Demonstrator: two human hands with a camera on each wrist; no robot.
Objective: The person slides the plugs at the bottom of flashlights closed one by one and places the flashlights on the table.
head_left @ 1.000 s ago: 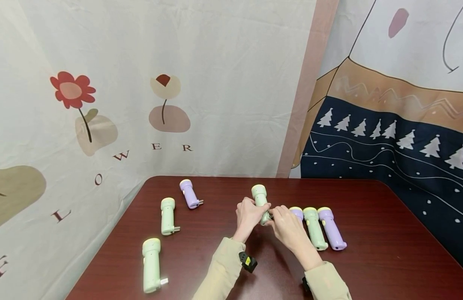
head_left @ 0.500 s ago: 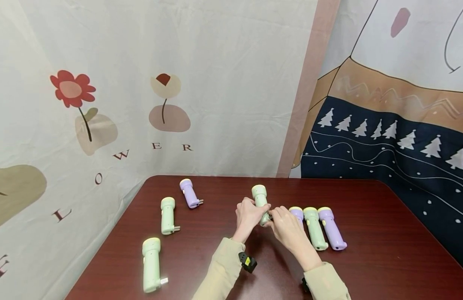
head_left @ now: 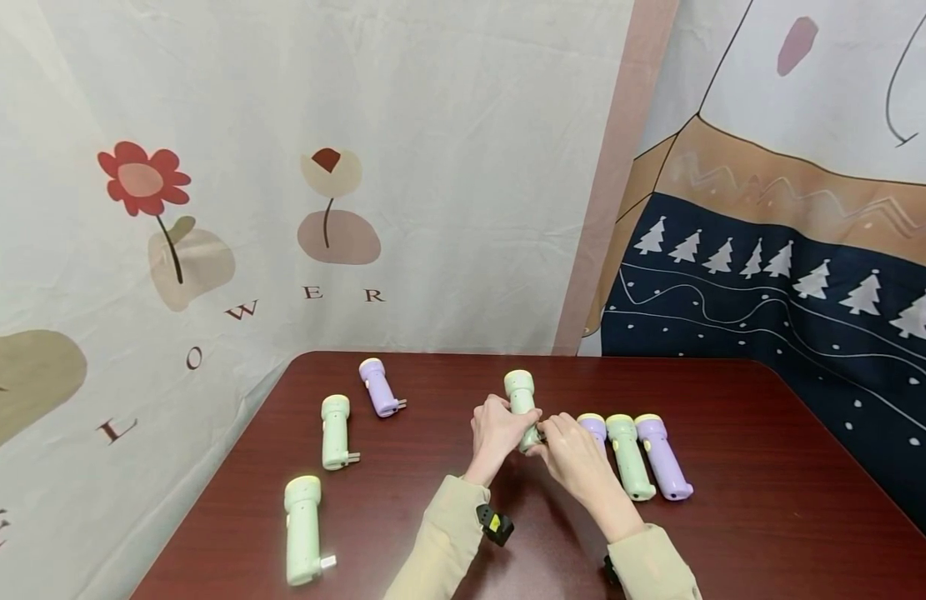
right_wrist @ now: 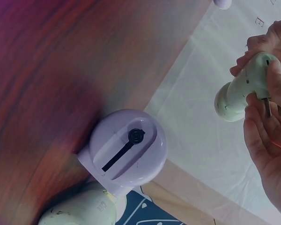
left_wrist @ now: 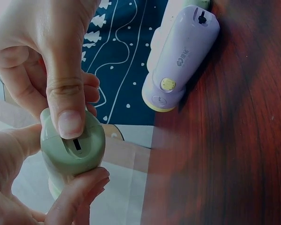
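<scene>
Above the middle of the table, in the head view, my left hand [head_left: 498, 429] grips a light green flashlight [head_left: 519, 393] round its body, head end pointing away. My right hand [head_left: 578, 454] pinches its tail end. Seen from the left wrist, the right thumb [left_wrist: 68, 103] presses on the tail cap beside a dark slot, with the other fingers curled behind. Two metal plug prongs [right_wrist: 268, 108] stick out from the tail in the right wrist view, against the right hand's fingers.
Right of the hands lie a purple flashlight [head_left: 593, 425] partly hidden by the right hand, a green flashlight [head_left: 631, 458] and another purple flashlight [head_left: 663, 458]. On the left lie a purple flashlight [head_left: 378, 388] and two green flashlights [head_left: 335, 433], prongs out. The dark red table [head_left: 432, 375] meets a printed curtain [head_left: 463, 167].
</scene>
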